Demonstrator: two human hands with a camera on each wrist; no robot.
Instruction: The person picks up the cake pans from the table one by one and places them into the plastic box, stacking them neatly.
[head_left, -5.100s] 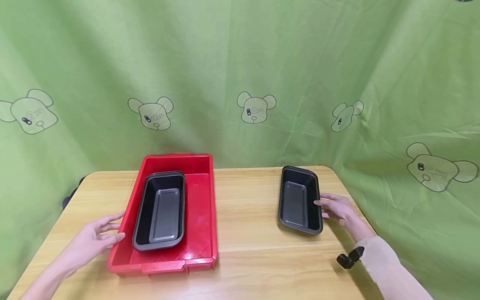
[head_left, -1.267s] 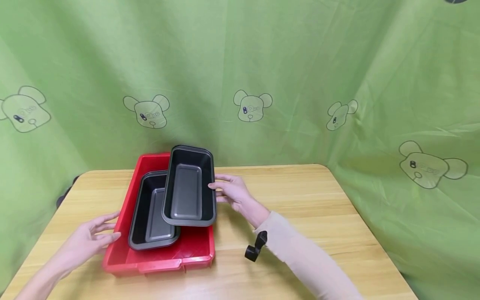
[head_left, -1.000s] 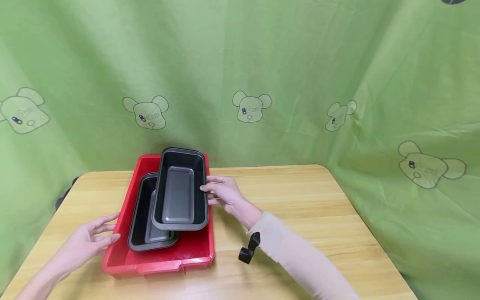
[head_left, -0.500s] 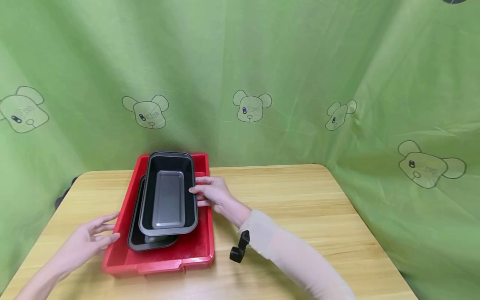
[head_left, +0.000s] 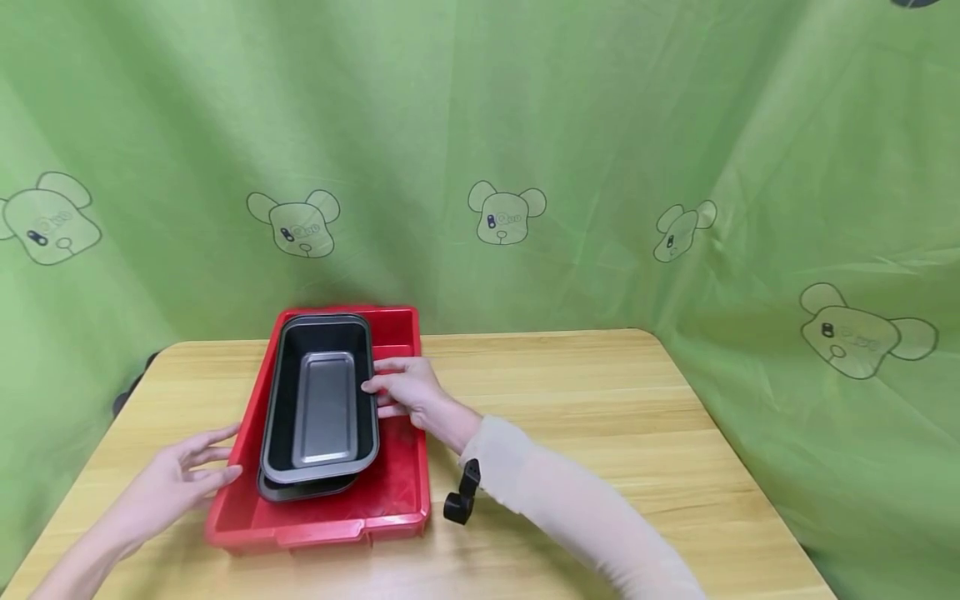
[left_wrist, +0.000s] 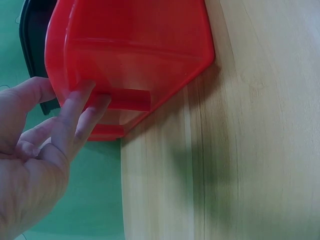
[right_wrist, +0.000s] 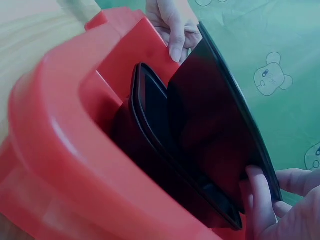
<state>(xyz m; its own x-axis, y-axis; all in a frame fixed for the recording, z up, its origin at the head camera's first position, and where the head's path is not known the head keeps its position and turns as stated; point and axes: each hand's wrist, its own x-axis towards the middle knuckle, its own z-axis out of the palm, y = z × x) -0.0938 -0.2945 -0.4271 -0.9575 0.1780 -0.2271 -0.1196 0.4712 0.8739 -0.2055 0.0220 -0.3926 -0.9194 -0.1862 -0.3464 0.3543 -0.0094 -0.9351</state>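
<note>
My right hand (head_left: 416, 393) holds a dark loaf pan (head_left: 326, 408) by its right side, thumb over the rim and fingers against the outer wall. That pan hangs over a second dark loaf pan (right_wrist: 165, 135) lying in the red tray (head_left: 405, 467). In the right wrist view the held pan is tilted, with a gap between the two. From above, only the near end of the lower pan shows. My left hand (head_left: 176, 483) grips the tray's left wall, its thumb over the rim and its fingers (left_wrist: 70, 115) nearly straight along the outside.
The tray stands on a wooden table (head_left: 562, 400), at its left side. Green cloth (head_left: 600, 167) printed with bear heads hangs behind the table and along its sides. A black camera mount (head_left: 461, 493) sticks out from my right wrist.
My right hand has carried its loaf pan from the table's right side leftward over the tray and lowered it above the second pan. My left hand has stayed at the tray.
</note>
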